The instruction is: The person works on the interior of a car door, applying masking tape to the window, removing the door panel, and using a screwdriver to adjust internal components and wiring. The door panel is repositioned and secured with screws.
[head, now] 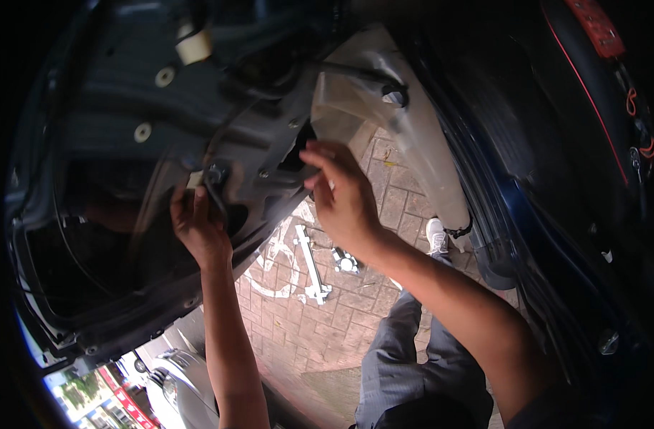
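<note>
Before me is the bare inner metal of a car door, its trim panel off. My left hand pinches a small whitish plastic connector between thumb and fingers, close against the metal. A dark cable runs beside those fingers. My right hand is raised near the door's edge, by a dark cutout; its fingers are bent, apart and slightly blurred, with no clearly held object. A larger cream plastic piece hangs higher on the door, above two pale round grommets.
Translucent plastic sheeting hangs between door and body. A long pale rail-shaped part and a smaller part lie on brick paving. The door sill is right, my sneaker below, a silver vehicle lower left.
</note>
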Demonstrator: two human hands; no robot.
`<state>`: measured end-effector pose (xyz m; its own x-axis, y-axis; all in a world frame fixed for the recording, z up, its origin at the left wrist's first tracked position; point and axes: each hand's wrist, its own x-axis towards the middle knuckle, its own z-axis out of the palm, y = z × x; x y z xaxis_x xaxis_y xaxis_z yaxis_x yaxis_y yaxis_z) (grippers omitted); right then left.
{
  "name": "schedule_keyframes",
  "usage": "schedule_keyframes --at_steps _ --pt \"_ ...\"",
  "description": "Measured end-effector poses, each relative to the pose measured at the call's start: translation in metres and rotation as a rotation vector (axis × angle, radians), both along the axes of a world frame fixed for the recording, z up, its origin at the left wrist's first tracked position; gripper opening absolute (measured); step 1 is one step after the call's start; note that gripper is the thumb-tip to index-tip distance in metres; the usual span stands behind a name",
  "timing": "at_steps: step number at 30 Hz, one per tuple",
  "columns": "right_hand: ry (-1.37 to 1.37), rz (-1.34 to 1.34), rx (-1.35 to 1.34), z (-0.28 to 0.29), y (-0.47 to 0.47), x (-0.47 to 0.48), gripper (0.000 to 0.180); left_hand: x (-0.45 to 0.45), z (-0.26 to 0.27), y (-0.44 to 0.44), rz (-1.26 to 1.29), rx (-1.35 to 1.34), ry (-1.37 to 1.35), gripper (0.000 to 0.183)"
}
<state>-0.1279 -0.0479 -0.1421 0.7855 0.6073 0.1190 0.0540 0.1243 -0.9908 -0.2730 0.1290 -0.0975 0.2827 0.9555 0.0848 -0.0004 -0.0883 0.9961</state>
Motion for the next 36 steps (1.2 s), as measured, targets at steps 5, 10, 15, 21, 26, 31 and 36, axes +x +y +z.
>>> schedule_keyframes --at_steps 5,10,15,21,26,31,36 --pt "-0.001 0.075 -0.108 -0.022 -0.021 -0.016 0.028 0.007 -0.003 -0.004 0.038 0.075 0.003 0.029" --pt "0.068 0.164 -0.163 -0.045 -0.036 -0.036 0.024 0.009 -0.015 0.002 0.099 0.243 0.101 0.024" --pt "0.137 0.204 -0.117 -0.077 -0.048 -0.06 0.019 0.013 -0.016 0.0 0.177 0.421 0.252 0.03" --pt "0.224 0.164 -0.11 -0.118 -0.057 -0.073 0.02 0.018 -0.02 0.0 0.16 0.475 0.213 0.031" --pt "0.27 0.215 -0.158 -0.13 -0.073 -0.078 0.018 0.011 -0.021 0.001 0.157 0.515 0.266 0.035" --pt "0.211 0.252 -0.163 -0.12 -0.08 -0.076 0.02 0.014 -0.021 -0.004 0.081 0.514 0.227 0.03" --pt "-0.027 0.228 -0.054 -0.024 -0.071 -0.026 0.027 0.008 -0.027 0.007 0.089 0.57 0.195 0.025"
